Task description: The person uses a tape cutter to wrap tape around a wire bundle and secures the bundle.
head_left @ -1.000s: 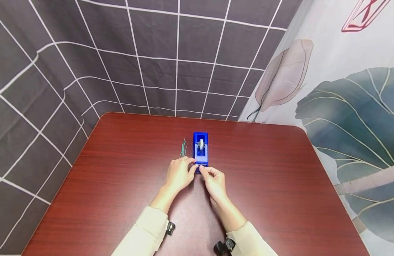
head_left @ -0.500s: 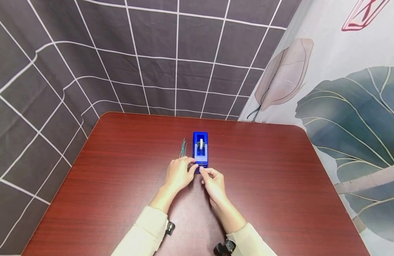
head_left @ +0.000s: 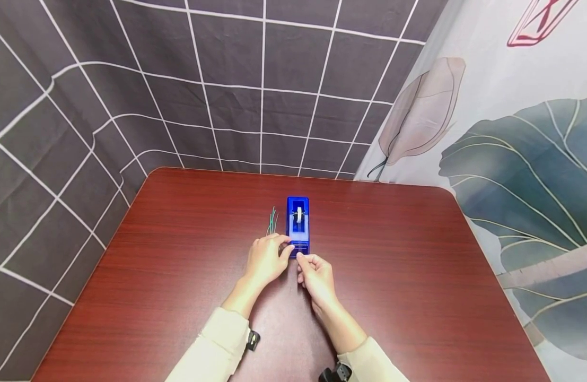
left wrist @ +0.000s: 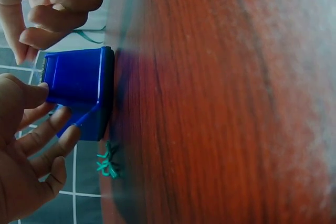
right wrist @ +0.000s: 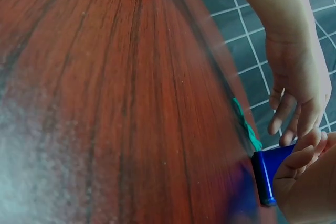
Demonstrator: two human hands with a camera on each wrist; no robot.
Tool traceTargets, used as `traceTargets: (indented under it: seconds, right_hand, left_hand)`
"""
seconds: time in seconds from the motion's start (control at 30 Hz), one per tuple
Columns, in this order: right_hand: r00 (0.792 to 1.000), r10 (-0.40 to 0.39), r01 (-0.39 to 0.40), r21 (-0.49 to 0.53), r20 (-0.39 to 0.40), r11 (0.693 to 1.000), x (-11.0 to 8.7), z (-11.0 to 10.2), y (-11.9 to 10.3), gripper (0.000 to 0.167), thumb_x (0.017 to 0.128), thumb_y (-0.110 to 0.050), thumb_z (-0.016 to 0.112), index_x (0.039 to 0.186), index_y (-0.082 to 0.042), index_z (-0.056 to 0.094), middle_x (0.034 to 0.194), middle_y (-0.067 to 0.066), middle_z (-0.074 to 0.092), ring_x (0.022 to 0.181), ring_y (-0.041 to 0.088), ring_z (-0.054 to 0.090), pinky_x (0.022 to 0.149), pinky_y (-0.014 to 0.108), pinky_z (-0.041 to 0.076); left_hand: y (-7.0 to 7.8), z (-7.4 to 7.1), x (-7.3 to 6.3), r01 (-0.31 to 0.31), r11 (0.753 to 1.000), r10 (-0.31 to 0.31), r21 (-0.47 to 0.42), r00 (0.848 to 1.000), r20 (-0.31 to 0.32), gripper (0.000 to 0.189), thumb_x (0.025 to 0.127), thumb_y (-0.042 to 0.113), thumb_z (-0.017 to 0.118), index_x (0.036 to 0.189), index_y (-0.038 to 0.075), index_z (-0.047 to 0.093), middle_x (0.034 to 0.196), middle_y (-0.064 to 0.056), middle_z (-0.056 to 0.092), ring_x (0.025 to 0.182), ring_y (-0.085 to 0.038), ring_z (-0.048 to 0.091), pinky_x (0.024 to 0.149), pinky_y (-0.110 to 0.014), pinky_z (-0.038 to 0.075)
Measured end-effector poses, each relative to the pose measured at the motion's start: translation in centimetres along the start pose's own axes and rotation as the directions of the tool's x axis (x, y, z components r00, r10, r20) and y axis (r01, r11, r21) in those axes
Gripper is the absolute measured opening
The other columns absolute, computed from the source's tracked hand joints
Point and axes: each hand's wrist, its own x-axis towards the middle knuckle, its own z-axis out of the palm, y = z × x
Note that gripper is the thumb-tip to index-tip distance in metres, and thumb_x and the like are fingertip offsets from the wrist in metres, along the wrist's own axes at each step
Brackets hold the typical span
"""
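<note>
A blue tape dispenser (head_left: 298,236) stands on the table, a white tape roll (head_left: 299,215) in its well. At its left front corner my left hand (head_left: 266,259) holds it, thumb beside the toothed cutter (left wrist: 43,72) and the other fingers along the side. My right hand (head_left: 318,278) is just in front of the dispenser, thumb and forefinger pinched together at the end of the clear tape, which barely shows. In the right wrist view the right hand (right wrist: 310,177) covers part of the dispenser (right wrist: 265,177).
Several thin green twist ties (head_left: 272,220) lie to the left of the dispenser, just beyond my left hand. The reddish-brown table (head_left: 393,254) extends to both sides. Grey checked cloth (head_left: 236,106) hangs behind it, and a leaf-patterned curtain (head_left: 527,185) hangs on the right.
My right hand has drawn back slightly from the dispenser's front toward me, fingertips still pinched. My left hand and the dispenser have hardly moved.
</note>
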Motion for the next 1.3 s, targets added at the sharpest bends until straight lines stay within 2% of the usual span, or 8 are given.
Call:
traceTargets:
  seconds: [0.83, 1.07, 1.3]
  right_hand:
    - [0.999, 0.021, -0.021, 0.001, 0.048, 1.000, -1.2, -0.2, 0.2, 0.020, 0.100, -0.011, 0.062, 0.089, 0.005, 0.060, 0.067, 0.000, 0.058, 0.047, 0.005, 0.050, 0.046, 0.016, 0.041]
    - [0.998, 0.018, -0.018, 0.005, 0.055, 1.000, -1.3, -0.3, 0.2, 0.020, 0.101, -0.013, 0.062, 0.086, 0.000, 0.061, 0.067, -0.002, 0.059, 0.048, 0.005, 0.050, 0.047, 0.016, 0.041]
    - [0.998, 0.025, -0.026, 0.005, 0.056, 1.000, -1.4, -0.4, 0.4, 0.020, 0.100, -0.010, 0.062, 0.085, 0.002, 0.060, 0.066, -0.001, 0.058, 0.048, 0.005, 0.050, 0.047, 0.016, 0.041]
  left_hand:
    - [0.1, -0.1, 0.0, 0.026, 1.000, -0.026, -0.005, 0.999, 0.029, 0.021, 0.093, 0.025, 0.073, 0.107, 0.011, 0.077, 0.097, -0.003, 0.075, 0.088, -0.027, 0.072, 0.083, -0.044, 0.054]
    - [-0.1, 0.1, 0.1, 0.018, 1.000, -0.018, -0.011, 1.000, 0.023, 0.021, 0.092, 0.025, 0.073, 0.107, 0.011, 0.077, 0.096, -0.003, 0.076, 0.087, -0.027, 0.072, 0.082, -0.043, 0.054]
    - [-0.1, 0.1, 0.0, 0.012, 1.000, -0.012, -0.012, 1.000, 0.019, 0.020, 0.092, 0.024, 0.074, 0.107, 0.011, 0.077, 0.095, -0.002, 0.075, 0.086, -0.025, 0.072, 0.082, -0.043, 0.054]
